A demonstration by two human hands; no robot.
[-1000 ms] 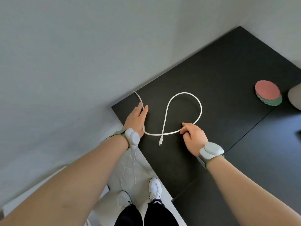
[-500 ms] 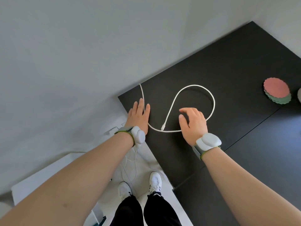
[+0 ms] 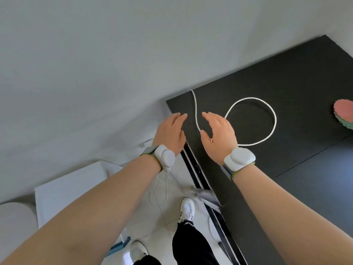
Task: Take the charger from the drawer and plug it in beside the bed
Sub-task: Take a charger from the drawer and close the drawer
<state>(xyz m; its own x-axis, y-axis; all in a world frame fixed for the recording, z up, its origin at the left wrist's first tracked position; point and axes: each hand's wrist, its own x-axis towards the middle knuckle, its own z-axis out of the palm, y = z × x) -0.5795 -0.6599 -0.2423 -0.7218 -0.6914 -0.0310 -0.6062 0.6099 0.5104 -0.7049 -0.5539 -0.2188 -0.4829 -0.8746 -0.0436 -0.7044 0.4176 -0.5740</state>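
A white charger cable (image 3: pixel 271 113) lies in a loop on the black tabletop (image 3: pixel 286 83). One strand runs over the table's back-left edge and down behind it. My left hand (image 3: pixel 170 131) hovers at the table's left corner, fingers straight and apart, holding nothing. My right hand (image 3: pixel 219 134) floats just right of that strand, above the cable's crossing, fingers spread and empty. The cable's plug end is hidden under my right hand. A thin white stretch of the cable (image 3: pixel 158 188) hangs below my left wrist toward the floor.
A stack of pink and green scalloped coasters (image 3: pixel 343 115) sits at the table's right edge. A grey wall (image 3: pixel 114 54) runs behind the table. White furniture (image 3: pixel 70 184) stands at lower left. My white shoes (image 3: pixel 187 207) are on a pale tiled floor.
Both hands lifted off the cable and tabletop and drew back toward me. The right hand let go of the cable. The view swung left, so the table sits further right.
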